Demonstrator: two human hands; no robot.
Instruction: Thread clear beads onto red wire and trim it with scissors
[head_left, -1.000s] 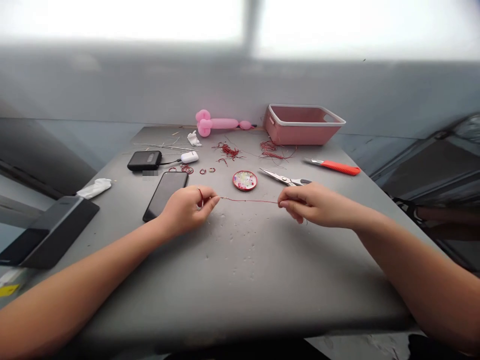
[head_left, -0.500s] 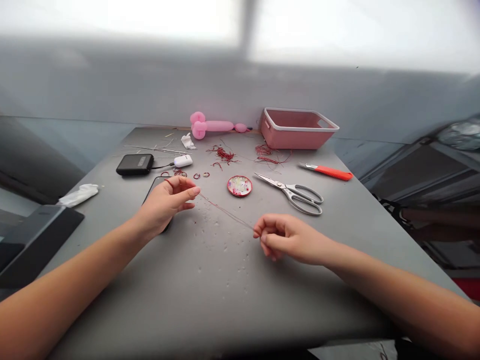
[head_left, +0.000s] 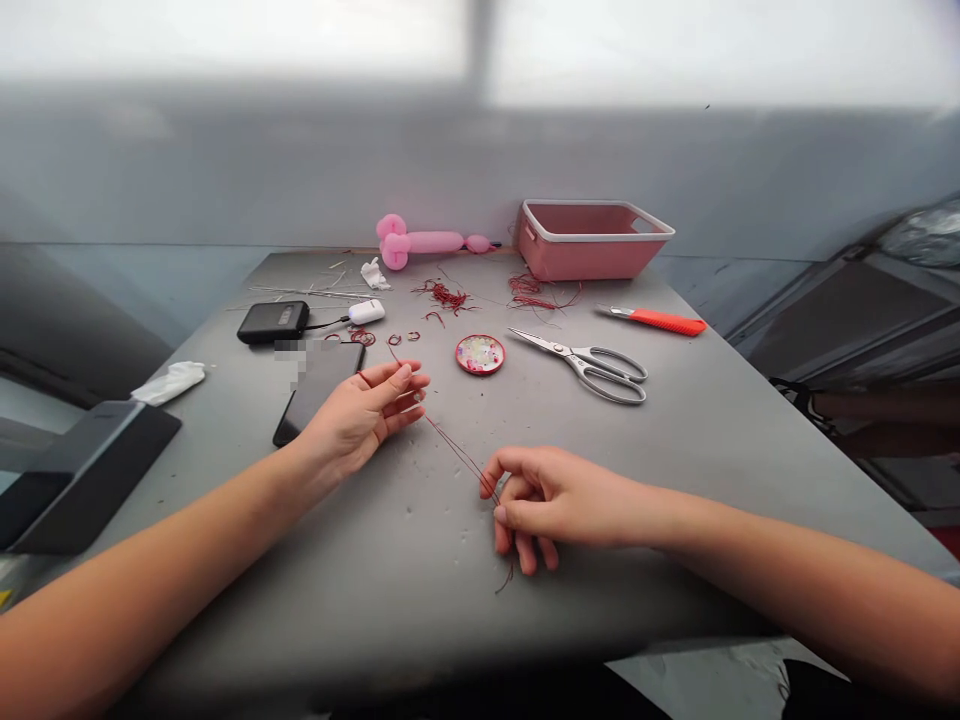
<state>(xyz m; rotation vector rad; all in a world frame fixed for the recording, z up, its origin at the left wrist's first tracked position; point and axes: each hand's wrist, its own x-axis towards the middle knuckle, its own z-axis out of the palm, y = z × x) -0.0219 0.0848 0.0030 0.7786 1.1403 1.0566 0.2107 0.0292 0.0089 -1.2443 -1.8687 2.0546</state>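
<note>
Thin dark-red strings point(head_left: 459, 450) run stretched between my two hands, above the grey table. My left hand point(head_left: 367, 412) pinches one end between thumb and fingers, with a short red tail sticking up past the fingertips. A small pale bit shows at those fingers, too small to name. Thumb and fingers of my right hand point(head_left: 551, 505) close on the other end, and a loose tail dangles beneath. Beyond the hands lies a round red-rimmed dish point(head_left: 481, 354) of small beads. A black phone point(head_left: 319, 390) lies flat by my left hand.
Scissors point(head_left: 581, 362) and an orange-handled cutter point(head_left: 656, 320) lie to the right. At the back are a pink basket point(head_left: 592, 258), a pink balloon point(head_left: 431, 242) and red string piles point(head_left: 446, 297). A black power bank point(head_left: 271, 321) and white tissue point(head_left: 171, 383) are left.
My left hand has shifted slightly right and uncovered more of the phone. My right hand has come a little nearer to me, and a string tail now shows below it.
</note>
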